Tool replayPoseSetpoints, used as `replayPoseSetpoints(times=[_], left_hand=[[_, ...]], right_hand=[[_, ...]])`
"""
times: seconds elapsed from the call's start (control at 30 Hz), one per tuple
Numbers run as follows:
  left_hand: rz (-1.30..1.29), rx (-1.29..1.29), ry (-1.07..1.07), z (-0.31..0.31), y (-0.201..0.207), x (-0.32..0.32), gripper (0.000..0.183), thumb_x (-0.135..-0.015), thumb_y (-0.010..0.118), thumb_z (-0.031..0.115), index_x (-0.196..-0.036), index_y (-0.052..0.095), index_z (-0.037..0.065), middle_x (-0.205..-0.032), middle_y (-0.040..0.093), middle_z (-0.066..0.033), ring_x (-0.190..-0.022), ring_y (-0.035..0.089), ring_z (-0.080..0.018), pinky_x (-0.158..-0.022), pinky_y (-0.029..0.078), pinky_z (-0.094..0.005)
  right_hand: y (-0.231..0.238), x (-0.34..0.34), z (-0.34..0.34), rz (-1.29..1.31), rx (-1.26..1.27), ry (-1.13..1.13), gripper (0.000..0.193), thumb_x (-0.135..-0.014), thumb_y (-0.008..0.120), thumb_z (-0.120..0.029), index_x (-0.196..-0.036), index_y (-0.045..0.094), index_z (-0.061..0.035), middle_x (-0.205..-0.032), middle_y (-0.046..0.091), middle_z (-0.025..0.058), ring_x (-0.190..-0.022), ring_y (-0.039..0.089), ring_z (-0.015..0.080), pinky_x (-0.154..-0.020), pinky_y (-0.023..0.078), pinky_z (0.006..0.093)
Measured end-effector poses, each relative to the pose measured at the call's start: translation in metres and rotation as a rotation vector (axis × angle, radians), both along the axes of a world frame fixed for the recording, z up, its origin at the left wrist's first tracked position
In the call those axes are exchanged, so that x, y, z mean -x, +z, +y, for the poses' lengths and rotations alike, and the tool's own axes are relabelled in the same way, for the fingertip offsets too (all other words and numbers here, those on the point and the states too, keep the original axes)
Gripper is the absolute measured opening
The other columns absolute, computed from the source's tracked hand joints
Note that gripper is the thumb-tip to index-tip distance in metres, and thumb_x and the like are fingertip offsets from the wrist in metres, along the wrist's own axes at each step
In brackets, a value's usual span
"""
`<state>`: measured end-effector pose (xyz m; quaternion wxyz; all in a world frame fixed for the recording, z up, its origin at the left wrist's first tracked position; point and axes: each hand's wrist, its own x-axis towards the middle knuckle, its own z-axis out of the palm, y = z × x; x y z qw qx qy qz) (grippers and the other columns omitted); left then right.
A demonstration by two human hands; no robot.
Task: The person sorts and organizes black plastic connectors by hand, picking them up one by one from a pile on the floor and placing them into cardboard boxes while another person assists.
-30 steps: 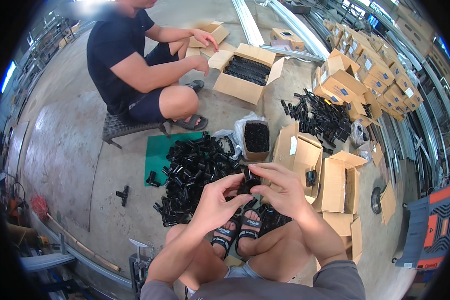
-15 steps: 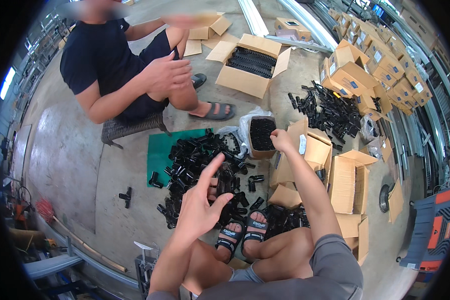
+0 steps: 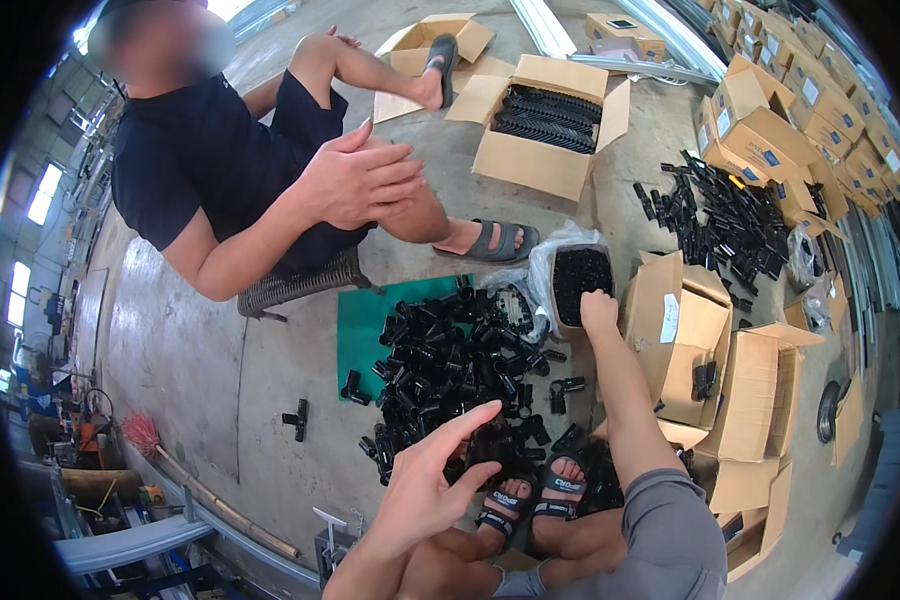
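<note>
My left hand (image 3: 435,485) is curled, thumb and forefinger around a black pipe fitting (image 3: 490,440) that stands out poorly against the dark heap behind it. Below and ahead of this hand lies a large pile of glossy black pipe fittings (image 3: 425,350), partly on a green mat (image 3: 355,335). My right arm stretches forward, and my right hand (image 3: 598,311) is at the near right edge of a small carton (image 3: 570,328) full of small black pieces (image 3: 580,275). Its fingers are bent down and closed together; what they hold is hidden.
A seated co-worker (image 3: 210,170) is at the left, one hand raised over a knee. Open cartons (image 3: 670,335) stand by my right arm; a carton of black parts (image 3: 535,165) is farther off. More black parts (image 3: 725,220) lie at right. A broom (image 3: 210,500) lies at left.
My view has swung left, so the scene sits farther right and lower. My right hand has gone down against the small carton's pieces. The co-worker's far hand has dropped toward the knee.
</note>
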<state>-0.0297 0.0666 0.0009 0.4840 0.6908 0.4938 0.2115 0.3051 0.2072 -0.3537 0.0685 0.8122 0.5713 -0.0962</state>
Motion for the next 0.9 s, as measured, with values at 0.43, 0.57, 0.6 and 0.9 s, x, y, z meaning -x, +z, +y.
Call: replayPoseSetpoints(times=[0.43,0.57,0.6,0.9], left_hand=[[0.006,-0.021,-0.015,0.018,-0.017,0.001,0.065,-0.081,0.075,-0.005,-0.139,0.058,0.016,-0.101,0.063,-0.008,-0.087,0.055,-0.0142,-0.081,0.052,-0.0271],[0.08,-0.115,0.018,0.017,-0.015,0.007,0.074,-0.079,0.078,-0.001,-0.145,0.051,0.019,-0.107,0.07,-0.0162,-0.089,0.068,-0.0239,-0.082,0.054,-0.0315],[0.098,-0.105,0.048,0.016,-0.015,0.008,0.076,-0.079,0.078,0.0,-0.147,0.05,0.019,-0.108,0.071,-0.0184,-0.09,0.071,-0.0271,-0.082,0.055,-0.033],[0.296,-0.218,-0.075,0.012,-0.024,0.002,0.096,-0.077,0.078,0.006,-0.155,0.023,0.011,-0.101,0.072,-0.024,-0.09,0.068,-0.0456,-0.082,0.054,-0.0497]], right_hand=[[-0.012,-0.021,0.003,0.081,-0.045,-0.089,0.02,-0.095,0.053,-0.009,-0.101,0.07,0.0008,-0.104,0.071,0.0214,-0.096,0.072,0.0367,-0.083,0.06,0.0467],[0.016,-0.009,0.006,0.15,-0.331,0.023,0.016,-0.092,0.054,-0.004,-0.096,0.07,-0.0004,-0.097,0.069,0.0198,-0.097,0.07,0.0385,-0.082,0.058,0.0464],[0.036,-0.001,0.003,0.186,-0.426,0.067,0.016,-0.091,0.054,-0.003,-0.094,0.07,-0.0007,-0.094,0.069,0.019,-0.097,0.069,0.0385,-0.082,0.058,0.046],[0.305,0.113,-0.112,1.041,-0.614,0.662,0.014,-0.084,0.074,-0.004,-0.098,0.073,-0.0029,-0.096,0.073,0.0114,-0.09,0.07,0.0275,-0.08,0.056,0.0351]])
